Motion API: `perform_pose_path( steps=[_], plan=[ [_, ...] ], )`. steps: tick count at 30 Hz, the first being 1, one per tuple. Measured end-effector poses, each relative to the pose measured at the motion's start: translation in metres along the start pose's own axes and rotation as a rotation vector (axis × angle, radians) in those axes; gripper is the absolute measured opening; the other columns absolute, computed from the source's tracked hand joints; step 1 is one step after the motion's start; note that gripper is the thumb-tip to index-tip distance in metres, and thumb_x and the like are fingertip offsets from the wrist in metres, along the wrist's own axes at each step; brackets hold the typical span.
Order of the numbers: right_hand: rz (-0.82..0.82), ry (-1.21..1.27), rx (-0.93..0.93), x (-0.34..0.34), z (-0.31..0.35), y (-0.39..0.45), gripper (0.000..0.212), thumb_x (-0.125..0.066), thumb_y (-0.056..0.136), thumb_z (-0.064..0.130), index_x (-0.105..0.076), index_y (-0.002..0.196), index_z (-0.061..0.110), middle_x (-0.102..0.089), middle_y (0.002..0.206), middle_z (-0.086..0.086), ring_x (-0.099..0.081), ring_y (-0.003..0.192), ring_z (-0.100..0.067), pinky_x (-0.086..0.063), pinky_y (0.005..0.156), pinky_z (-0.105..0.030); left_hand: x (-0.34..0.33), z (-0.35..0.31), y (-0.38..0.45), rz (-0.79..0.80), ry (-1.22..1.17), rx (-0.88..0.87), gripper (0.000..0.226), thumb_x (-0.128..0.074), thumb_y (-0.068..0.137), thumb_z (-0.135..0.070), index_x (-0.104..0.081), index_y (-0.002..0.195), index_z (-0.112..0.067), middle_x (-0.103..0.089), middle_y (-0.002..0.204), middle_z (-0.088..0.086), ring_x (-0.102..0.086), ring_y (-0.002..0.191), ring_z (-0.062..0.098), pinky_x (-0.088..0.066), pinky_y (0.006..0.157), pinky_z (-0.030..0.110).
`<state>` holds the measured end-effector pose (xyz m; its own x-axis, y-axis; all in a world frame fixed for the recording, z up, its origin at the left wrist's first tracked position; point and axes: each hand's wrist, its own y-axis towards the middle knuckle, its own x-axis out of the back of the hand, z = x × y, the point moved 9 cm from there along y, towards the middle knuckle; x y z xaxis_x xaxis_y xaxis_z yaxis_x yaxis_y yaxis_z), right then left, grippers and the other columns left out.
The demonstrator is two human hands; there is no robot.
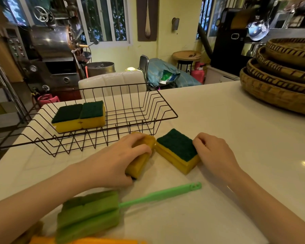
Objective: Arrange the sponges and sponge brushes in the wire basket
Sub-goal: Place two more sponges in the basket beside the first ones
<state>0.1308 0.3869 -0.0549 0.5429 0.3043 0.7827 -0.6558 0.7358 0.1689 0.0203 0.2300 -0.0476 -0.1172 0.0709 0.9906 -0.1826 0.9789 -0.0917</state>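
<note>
A black wire basket (164, 104) stands on the white counter and holds two yellow sponges with dark green tops (79, 116) side by side at its left. In front of it, my left hand (113, 161) grips a yellow sponge (141, 161) that lies with its yellow side up. My right hand (215, 152) touches the right edge of another green-topped yellow sponge (178, 150) lying flat on the counter. A green sponge brush (90, 213) with a long green handle (158, 194) lies nearer to me. An orange sponge brush (84, 241) shows at the bottom edge.
A stack of woven bamboo trays (280, 81) fills the counter's far right. Behind the basket is a white padded chair back (113, 81). The counter's far edge runs just beyond the basket.
</note>
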Motion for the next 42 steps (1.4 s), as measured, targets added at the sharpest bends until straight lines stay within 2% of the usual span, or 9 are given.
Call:
perform_pose_path(
  steps=[6,9,11,13,17,24,32,38,42],
  plan=[
    [-0.093,0.023,0.072,0.005,0.004,-0.001,0.018,-0.04,0.091,0.028,-0.054,0.1,0.021,-0.06,0.088,0.002,-0.052,0.075,-0.013,-0.042,0.062,-0.032,0.018,0.0,-0.001,-0.085,0.098,0.0,0.068,-0.061,0.07,-0.048,-0.028,0.129,-0.047,-0.019,0.15,-0.017,-0.03,0.132,0.011,-0.04,0.1,0.033],
    [-0.109,0.078,0.137,0.007,0.009,-0.002,0.022,-0.043,0.09,0.035,-0.052,0.107,0.025,-0.06,0.094,0.004,-0.052,0.078,-0.011,-0.042,0.065,-0.029,0.04,-0.004,-0.01,-0.273,0.086,-0.039,0.065,-0.051,0.062,-0.058,-0.042,0.124,-0.041,-0.047,0.136,-0.014,-0.054,0.11,0.013,-0.048,0.078,0.026],
    [-0.039,0.087,0.18,0.001,0.014,-0.004,0.032,-0.045,0.087,0.046,-0.048,0.115,0.032,-0.055,0.098,0.01,-0.052,0.082,-0.009,-0.042,0.067,-0.027,0.05,0.001,-0.017,-0.325,-0.026,-0.01,0.061,-0.045,0.059,-0.061,-0.048,0.115,-0.038,-0.059,0.118,-0.011,-0.058,0.091,0.011,-0.049,0.068,0.022],
    [0.043,0.035,0.219,-0.007,0.019,-0.005,0.041,-0.047,0.082,0.053,-0.044,0.12,0.037,-0.051,0.1,0.011,-0.051,0.086,-0.009,-0.042,0.067,-0.025,0.057,0.009,-0.024,-0.395,-0.204,0.042,0.044,-0.055,0.062,-0.053,-0.052,0.102,-0.035,-0.061,0.101,-0.01,-0.059,0.084,0.014,-0.055,0.066,0.031],
    [0.062,0.01,0.229,-0.007,0.02,-0.003,0.044,-0.049,0.081,0.053,-0.045,0.12,0.035,-0.052,0.103,0.009,-0.052,0.093,-0.012,-0.048,0.074,-0.03,0.055,0.029,-0.031,-0.504,-0.494,0.206,0.025,-0.07,0.062,-0.033,-0.055,0.081,-0.027,-0.062,0.101,-0.006,-0.061,0.087,0.016,-0.055,0.065,0.034],
    [0.042,0.043,0.225,-0.006,0.018,-0.003,0.041,-0.049,0.083,0.049,-0.048,0.119,0.03,-0.05,0.099,0.01,-0.052,0.089,-0.012,-0.047,0.074,-0.029,0.023,0.029,-0.027,-0.346,-0.453,0.35,0.025,-0.066,0.067,-0.046,-0.055,0.07,-0.023,-0.061,0.1,-0.009,-0.061,0.08,0.005,-0.051,0.063,0.022],
    [0.078,0.047,0.238,-0.01,0.019,-0.005,0.04,-0.047,0.083,0.051,-0.044,0.12,0.035,-0.049,0.102,0.011,-0.05,0.087,-0.01,-0.038,0.063,-0.015,0.01,0.029,-0.019,-0.202,-0.375,0.302,0.026,-0.061,0.07,-0.05,-0.06,0.078,-0.025,-0.061,0.103,-0.01,-0.055,0.094,0.003,-0.051,0.079,0.028],
    [0.302,0.185,0.312,-0.011,0.029,0.0,0.047,-0.062,0.064,0.056,-0.049,0.104,0.035,-0.032,0.13,0.021,-0.027,0.124,-0.003,-0.03,0.096,-0.026,0.032,0.012,-0.005,-0.2,-0.215,0.194,0.064,-0.062,0.066,-0.058,-0.038,0.118,-0.029,-0.039,0.118,-0.015,-0.04,0.104,0.005,-0.037,0.085,0.024],
    [0.538,0.069,0.414,-0.018,0.043,0.004,0.052,-0.08,0.061,0.037,-0.05,0.103,0.031,-0.026,0.143,0.017,-0.019,0.127,0.005,-0.023,0.104,-0.024,0.016,0.006,0.017,-0.076,-0.171,0.137,0.073,-0.061,0.066,-0.062,-0.034,0.124,-0.027,-0.036,0.127,-0.008,-0.035,0.11,0.008,-0.035,0.089,0.022]
  ],
)
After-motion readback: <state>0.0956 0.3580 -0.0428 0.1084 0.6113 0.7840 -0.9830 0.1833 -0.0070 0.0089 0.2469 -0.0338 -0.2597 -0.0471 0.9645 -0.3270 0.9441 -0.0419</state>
